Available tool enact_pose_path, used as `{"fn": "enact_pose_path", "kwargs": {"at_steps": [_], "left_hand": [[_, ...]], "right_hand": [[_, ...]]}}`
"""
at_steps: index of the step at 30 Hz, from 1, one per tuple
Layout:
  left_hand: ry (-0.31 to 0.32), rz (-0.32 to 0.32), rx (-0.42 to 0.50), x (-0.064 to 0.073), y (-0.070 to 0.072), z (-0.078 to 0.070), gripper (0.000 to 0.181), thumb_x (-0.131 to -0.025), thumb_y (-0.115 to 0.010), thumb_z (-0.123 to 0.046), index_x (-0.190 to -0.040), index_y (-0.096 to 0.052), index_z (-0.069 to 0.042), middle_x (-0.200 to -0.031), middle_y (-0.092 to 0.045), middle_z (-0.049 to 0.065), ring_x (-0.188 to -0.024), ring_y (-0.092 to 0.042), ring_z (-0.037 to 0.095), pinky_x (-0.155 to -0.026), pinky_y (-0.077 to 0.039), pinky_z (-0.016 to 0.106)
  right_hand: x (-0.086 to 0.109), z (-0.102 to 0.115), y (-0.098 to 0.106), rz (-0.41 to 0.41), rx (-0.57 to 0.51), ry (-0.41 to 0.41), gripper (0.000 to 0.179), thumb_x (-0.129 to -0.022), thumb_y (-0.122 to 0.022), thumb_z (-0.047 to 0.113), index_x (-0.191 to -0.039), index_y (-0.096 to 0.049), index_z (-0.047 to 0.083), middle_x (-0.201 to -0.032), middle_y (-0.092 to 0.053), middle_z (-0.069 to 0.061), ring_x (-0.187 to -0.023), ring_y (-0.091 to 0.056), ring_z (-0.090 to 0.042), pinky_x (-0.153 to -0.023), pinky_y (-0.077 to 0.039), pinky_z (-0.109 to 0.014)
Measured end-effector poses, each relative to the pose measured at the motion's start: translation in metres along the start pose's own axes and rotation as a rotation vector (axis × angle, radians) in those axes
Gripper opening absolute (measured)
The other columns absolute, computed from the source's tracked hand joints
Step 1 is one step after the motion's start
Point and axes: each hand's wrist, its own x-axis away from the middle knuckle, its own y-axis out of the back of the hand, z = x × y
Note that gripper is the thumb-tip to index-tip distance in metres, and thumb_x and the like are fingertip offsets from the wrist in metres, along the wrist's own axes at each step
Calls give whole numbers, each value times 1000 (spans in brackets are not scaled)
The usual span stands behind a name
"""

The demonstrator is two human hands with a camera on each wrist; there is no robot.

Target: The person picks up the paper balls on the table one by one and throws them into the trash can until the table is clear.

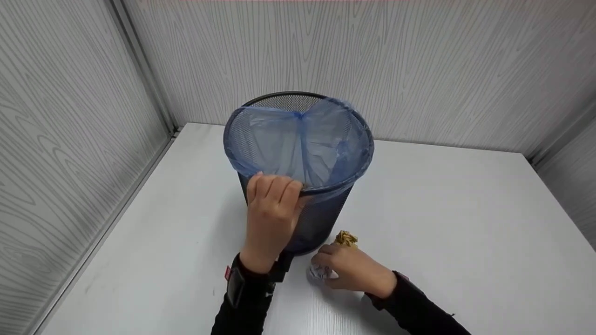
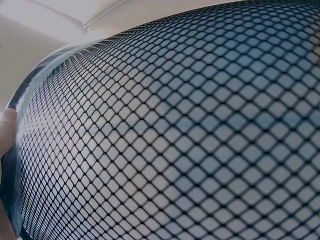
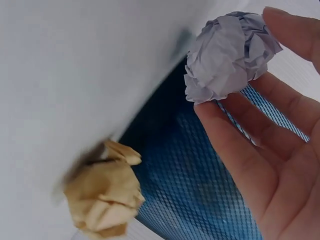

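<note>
A black mesh wastebasket [image 1: 321, 218] stands upright on the table, a thin blue plastic bag [image 1: 279, 139] lining it and folded over the rim. My left hand [image 1: 271, 216] grips the near rim, fingers hooked over the edge. Dark mesh [image 2: 165, 135] fills most of the left wrist view, where only a bit of the hand shows at the left edge. By the basket's foot, my right hand [image 1: 356, 267] holds a crumpled white paper ball [image 3: 227, 57] between thumb and fingers. A crumpled yellow-brown paper ball [image 1: 346, 238] lies just beyond that hand, close to the basket.
The white tabletop [image 1: 447, 223] extends to both sides of the basket. Grey wood-grain panels enclose it, with a back panel [image 1: 419, 70] behind the basket and a side panel [image 1: 60, 139] along the left.
</note>
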Motion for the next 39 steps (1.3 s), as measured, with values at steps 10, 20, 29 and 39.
{"fn": "enact_pose_path", "kwargs": {"at_steps": [10, 20, 29, 39], "left_hand": [[6, 9, 9, -1, 1, 0, 28, -89, -47, -31, -83, -52, -4, -80, -48, 8, -76, -43, 25, -82, -32, 44], [-2, -6, 19, -2, -1, 2, 29, -89, -47, -32, -82, -51, -4, -79, -48, 7, -76, -43, 26, -82, -32, 45], [-12, 14, 6, -2, -7, -2, 28, -89, -48, -31, -81, -50, -4, -79, -47, 7, -76, -43, 26, -82, -32, 44], [-4, 20, -11, -4, -9, -2, 29, -91, -44, -31, -81, -50, -3, -78, -47, 8, -76, -43, 26, -82, -32, 44]], "right_hand": [[14, 5, 52, -268, 41, 24, 40, -65, -72, 10, -102, -58, 9, -98, -53, 1, -83, -53, -9, -67, -44, -20], [33, 16, 106, -549, 9, 32, 40, -73, -68, 14, -111, -57, 6, -107, -54, -6, -92, -54, -15, -78, -41, -20], [21, 24, 123, -795, -140, 159, 39, -80, -63, 21, -106, -55, -7, -104, -56, -16, -96, -55, -19, -81, -41, -20], [-21, 12, 163, -979, -193, 134, 42, -74, -70, 15, -105, -54, -10, -102, -56, -17, -95, -55, -24, -79, -45, -32]]}}
